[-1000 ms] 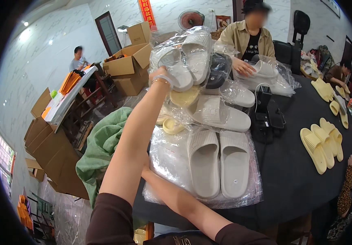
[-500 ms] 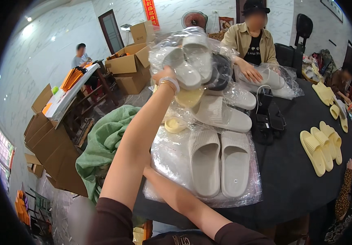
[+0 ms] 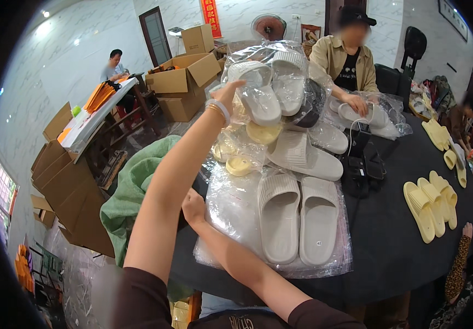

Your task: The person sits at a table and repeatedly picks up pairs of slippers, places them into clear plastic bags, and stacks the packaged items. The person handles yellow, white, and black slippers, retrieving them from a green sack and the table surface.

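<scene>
My left hand (image 3: 228,94), a band on its wrist, reaches to the top of a pile of bagged slippers. Its fingers look stretched out against the left edge of a clear bag holding light grey slippers (image 3: 262,103). Nearer me, my right hand (image 3: 193,207) is closed in a fist by the left edge of flat clear plastic bags (image 3: 228,219); anything inside it is hidden. On those bags a pair of loose grey slippers (image 3: 279,241) lies side by side. Beyond the pair are another grey slipper (image 3: 307,156) and bagged yellow slippers (image 3: 238,165).
Across the black-covered table (image 3: 379,236), a co-worker's hand (image 3: 354,103) handles bagged grey slippers. Black devices with a white cable (image 3: 361,159) stand right of the pile. Yellow slippers (image 3: 431,203) lie further right. Green cloth (image 3: 132,192) and cardboard boxes (image 3: 74,197) are at left.
The bag of grey slippers my left hand gripped has come to rest on the pile, and its fingers have loosened. My right fist has come out from behind my left arm.
</scene>
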{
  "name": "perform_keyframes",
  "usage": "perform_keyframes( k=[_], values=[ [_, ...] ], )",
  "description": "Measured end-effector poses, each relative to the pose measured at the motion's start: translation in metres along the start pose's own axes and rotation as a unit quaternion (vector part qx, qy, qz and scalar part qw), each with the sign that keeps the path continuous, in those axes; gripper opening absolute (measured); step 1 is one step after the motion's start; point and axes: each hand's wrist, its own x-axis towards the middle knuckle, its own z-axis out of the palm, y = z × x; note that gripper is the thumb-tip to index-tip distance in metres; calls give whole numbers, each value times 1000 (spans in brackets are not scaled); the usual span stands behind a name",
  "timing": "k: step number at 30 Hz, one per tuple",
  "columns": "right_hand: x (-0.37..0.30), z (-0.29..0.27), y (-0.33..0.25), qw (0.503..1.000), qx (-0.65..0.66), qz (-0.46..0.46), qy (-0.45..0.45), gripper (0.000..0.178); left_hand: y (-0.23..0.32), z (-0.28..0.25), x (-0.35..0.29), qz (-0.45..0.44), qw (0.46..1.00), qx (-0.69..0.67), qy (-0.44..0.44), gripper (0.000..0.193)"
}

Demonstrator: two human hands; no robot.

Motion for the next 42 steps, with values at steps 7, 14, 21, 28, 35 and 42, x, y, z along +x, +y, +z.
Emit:
perform_keyframes(
  k=[7, 14, 21, 28, 35, 42],
  values=[
    [1, -10, -12, 1000, 9, 7, -28, 25, -17, -101, -70, 196, 971, 131, -25, 83],
    [-1, -12, -8, 994, 14, -55, -88, 25, -143, -343, -185, 202, 949, 239, 34, 34],
    [-32, 19, -27, 892, -138, -305, -303, 6, -435, -491, -266, -12, 941, 329, -84, 64],
    [-46, 12, -65, 819, -208, -463, -267, 7, -512, -379, -267, -128, 880, 442, 116, 42],
    [-87, -65, -162, 803, -263, -447, -293, 7, -546, -431, -284, -23, 872, 488, -12, 35],
    [-155, -240, -152, 882, -402, -245, -5, 12, -359, -406, -291, 243, 884, 204, 345, 32]
  ],
)
